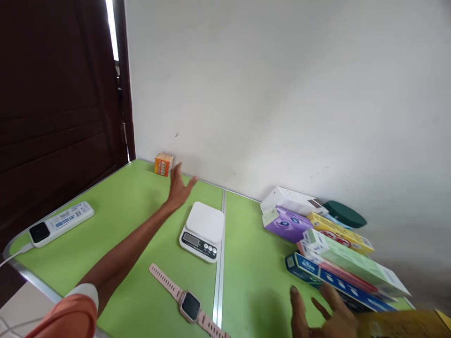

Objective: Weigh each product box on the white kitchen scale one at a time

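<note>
My left hand (179,190) reaches over the far left part of the green table, its fingers spread and holding nothing. Just beyond its fingertips, a small orange box (163,165) stands against the wall. At the lower right, my right hand (326,312) is raised with fingers apart, slightly blurred, and nothing shows between them. Closest to it lies a dark blue toothpaste-like box (338,281). Between the hands sits a white digital kitchen scale (204,225) with a bare platform and a dark display. A pink smartwatch (190,306) lies in front of the scale.
Several cartons crowd the right side: a white box (292,199), purple box (287,223), yellow box (341,233) and pale green box (355,260). A dark green case (345,214) leans behind them. A white power strip (63,223) with a cable lies far left. A metal seam (221,263) divides the table.
</note>
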{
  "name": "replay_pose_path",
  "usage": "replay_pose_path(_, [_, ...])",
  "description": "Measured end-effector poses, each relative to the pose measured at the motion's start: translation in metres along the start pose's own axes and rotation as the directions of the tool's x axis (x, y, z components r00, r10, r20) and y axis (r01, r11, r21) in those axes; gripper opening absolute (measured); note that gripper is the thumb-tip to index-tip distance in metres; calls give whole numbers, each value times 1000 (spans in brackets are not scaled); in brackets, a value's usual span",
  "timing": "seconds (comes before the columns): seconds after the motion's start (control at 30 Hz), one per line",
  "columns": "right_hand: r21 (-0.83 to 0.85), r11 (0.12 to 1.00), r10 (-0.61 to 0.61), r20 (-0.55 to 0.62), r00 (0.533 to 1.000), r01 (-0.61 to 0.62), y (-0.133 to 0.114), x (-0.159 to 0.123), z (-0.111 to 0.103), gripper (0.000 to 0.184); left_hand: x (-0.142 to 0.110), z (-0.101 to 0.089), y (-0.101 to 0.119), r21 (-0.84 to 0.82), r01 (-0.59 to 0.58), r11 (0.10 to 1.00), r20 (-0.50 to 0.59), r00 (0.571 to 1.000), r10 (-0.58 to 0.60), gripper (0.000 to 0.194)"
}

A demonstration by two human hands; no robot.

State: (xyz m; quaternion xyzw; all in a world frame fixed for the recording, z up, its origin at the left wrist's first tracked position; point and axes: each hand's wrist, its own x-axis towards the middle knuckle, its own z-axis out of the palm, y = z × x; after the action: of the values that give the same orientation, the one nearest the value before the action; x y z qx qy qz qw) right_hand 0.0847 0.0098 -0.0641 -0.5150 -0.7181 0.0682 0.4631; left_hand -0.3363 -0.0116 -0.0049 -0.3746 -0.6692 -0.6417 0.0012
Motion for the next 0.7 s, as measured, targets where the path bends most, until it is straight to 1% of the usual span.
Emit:
replay_pose_path(0.07, [35, 995, -93, 60, 994, 91, -33, 13, 27, 83, 35, -18, -39, 152, 144, 978, -141, 982, -123, 109])
replay_pose_path(0.1, [62, 988, -143, 86, 986, 138, -47, 19, 40, 80, 49, -23, -58, 206, 233, 950, -205, 960, -191, 117])
replay_pose_path(0.17, [114, 975, -203, 115, 972, 190, -70, 26, 62, 72, 71, -27, -89, 267, 370, 890, -286, 912, -293, 127])
replay_pose_path(0.2, [142, 970, -213, 126, 969, 195, -78, 27, 71, 68, 79, -26, -102, 279, 409, 869, -303, 896, -324, 129])
replay_pose_path(0.3, [220, 964, -192, 199, 961, 147, -98, 26, 93, 61, 99, -14, -131, 297, 437, 849, -289, 889, -356, 133])
replay_pose_path(0.37, [274, 955, -192, 285, 939, 112, -115, 31, 106, 58, 110, -6, -141, 312, 450, 837, -296, 883, -364, 130])
replay_pose_path(0.4, [310, 945, -210, 330, 920, 104, -126, 37, 114, 57, 115, -3, -144, 323, 463, 825, -309, 876, -370, 126])
replay_pose_path(0.47, [401, 912, -267, 426, 865, 85, -153, 54, 138, 58, 121, -2, -147, 347, 487, 801, -340, 862, -377, 109])
replay_pose_path(0.5, [450, 891, -293, 486, 823, 51, -169, 64, 154, 60, 123, -4, -147, 360, 492, 793, -347, 859, -376, 100])
replay_pose_path(0.57, [523, 847, -307, 622, 720, -91, -204, 82, 193, 69, 120, -10, -145, 382, 489, 784, -345, 863, -369, 84])
replay_pose_path(0.63, [532, 804, -276, 730, 625, -265, -238, 91, 238, 78, 110, -20, -142, 404, 470, 785, -329, 875, -354, 76])
replay_pose_path(0.7, [483, 794, -219, 794, 567, -369, -270, 89, 281, 87, 91, -32, -140, 431, 440, 788, -307, 892, -331, 70])
